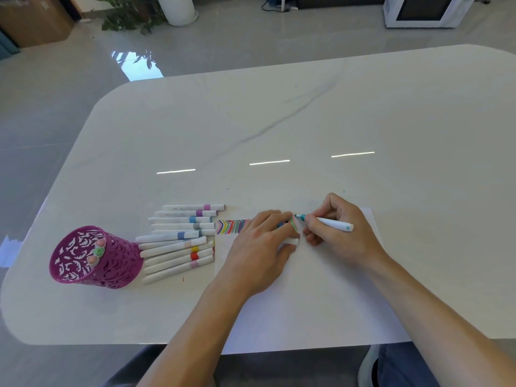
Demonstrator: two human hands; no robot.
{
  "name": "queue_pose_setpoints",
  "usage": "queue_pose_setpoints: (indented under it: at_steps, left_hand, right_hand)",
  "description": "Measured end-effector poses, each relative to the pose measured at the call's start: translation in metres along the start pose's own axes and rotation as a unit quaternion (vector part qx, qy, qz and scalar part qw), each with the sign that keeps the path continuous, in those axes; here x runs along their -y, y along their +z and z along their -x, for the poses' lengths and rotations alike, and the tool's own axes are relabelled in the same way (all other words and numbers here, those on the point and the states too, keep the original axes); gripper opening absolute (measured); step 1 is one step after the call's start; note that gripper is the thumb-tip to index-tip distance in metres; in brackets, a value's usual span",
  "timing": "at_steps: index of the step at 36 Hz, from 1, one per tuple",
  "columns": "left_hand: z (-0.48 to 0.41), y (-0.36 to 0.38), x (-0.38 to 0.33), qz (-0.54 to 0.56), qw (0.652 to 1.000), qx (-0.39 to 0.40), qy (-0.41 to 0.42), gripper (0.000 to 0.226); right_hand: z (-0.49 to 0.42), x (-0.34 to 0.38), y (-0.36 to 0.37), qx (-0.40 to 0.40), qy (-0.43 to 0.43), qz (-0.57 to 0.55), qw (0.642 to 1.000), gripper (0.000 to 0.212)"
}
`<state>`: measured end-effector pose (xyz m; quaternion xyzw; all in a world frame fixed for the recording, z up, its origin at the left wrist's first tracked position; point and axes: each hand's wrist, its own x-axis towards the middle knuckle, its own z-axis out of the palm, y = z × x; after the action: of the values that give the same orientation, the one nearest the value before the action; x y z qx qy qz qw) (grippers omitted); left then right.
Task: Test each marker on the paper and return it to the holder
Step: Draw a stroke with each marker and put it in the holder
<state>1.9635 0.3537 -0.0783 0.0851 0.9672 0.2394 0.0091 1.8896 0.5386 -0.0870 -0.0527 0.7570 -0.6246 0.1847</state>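
Observation:
A white sheet of paper (321,289) lies on the table in front of me, with a row of coloured chevron strokes (231,227) along its far left edge. My right hand (340,230) grips an uncapped teal marker (329,222), its tip touching the paper next to the strokes. My left hand (259,252) rests flat on the paper and pinches a white cap (293,241) under the thumb. Several capped white markers (178,241) lie in a pile left of the paper. A purple cut-out holder (92,258) stands further left with three markers inside.
The white marble table (279,121) has rounded corners; its near edge runs just below the paper. Beyond the table lie a grey tiled floor, a potted plant (131,12), a cardboard box (33,18) and a white appliance (424,9).

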Motion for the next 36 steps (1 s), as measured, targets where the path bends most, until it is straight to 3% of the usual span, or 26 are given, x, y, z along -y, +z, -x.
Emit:
queue_pose_setpoints:
  at_steps: [36]
  left_hand:
    - [0.0016, 0.0012, -0.0011, -0.044, 0.999, 0.016, -0.003, 0.022]
  right_hand:
    - [-0.0033, 0.0034, 0.0015, -0.002, 0.028, 0.045, 0.999, 0.027]
